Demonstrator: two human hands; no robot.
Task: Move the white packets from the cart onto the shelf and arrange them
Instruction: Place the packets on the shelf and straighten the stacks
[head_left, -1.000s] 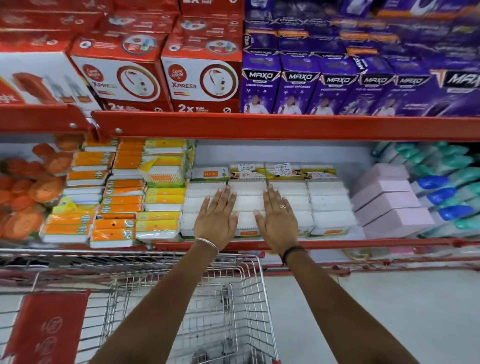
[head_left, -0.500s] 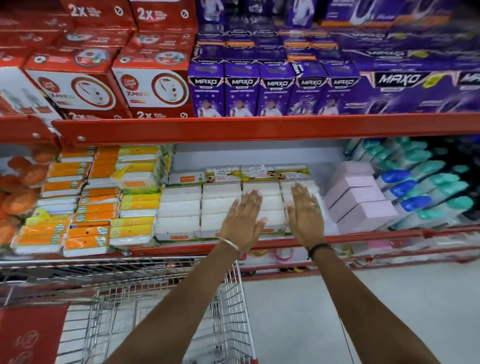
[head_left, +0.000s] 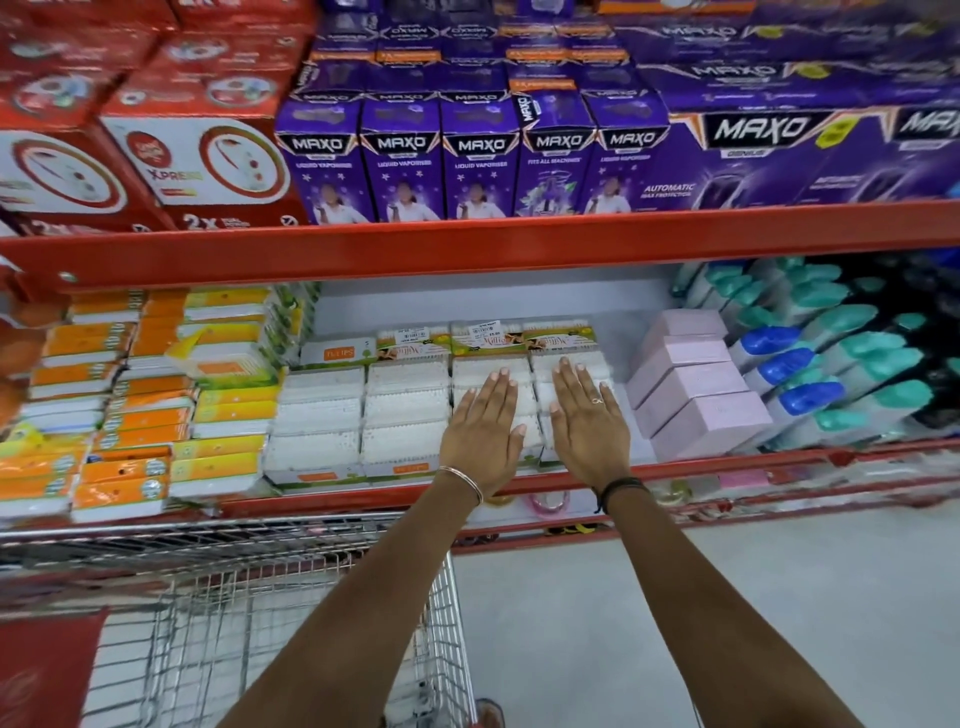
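Note:
White packets of cotton swabs (head_left: 363, 410) lie in several rows on the lower shelf (head_left: 675, 467), stacked flat with label ends at the back. My left hand (head_left: 480, 434) rests flat, palm down, on the third row from the left. My right hand (head_left: 589, 421) lies flat on the rightmost row, fingers together and extended. Neither hand grips a packet. The wire cart (head_left: 291, 613) stands below at the lower left; its visible part holds no white packets.
Orange and yellow packets (head_left: 130, 410) fill the shelf to the left. Pink boxes (head_left: 696, 395) and blue- and teal-capped bottles (head_left: 831, 364) stand to the right. Purple and red boxes (head_left: 478, 156) crowd the upper shelf. Pale floor (head_left: 727, 597) lies on the right.
Both hands have slid rightward along the white packets, from the middle rows to the two right rows. The view has shifted right with them.

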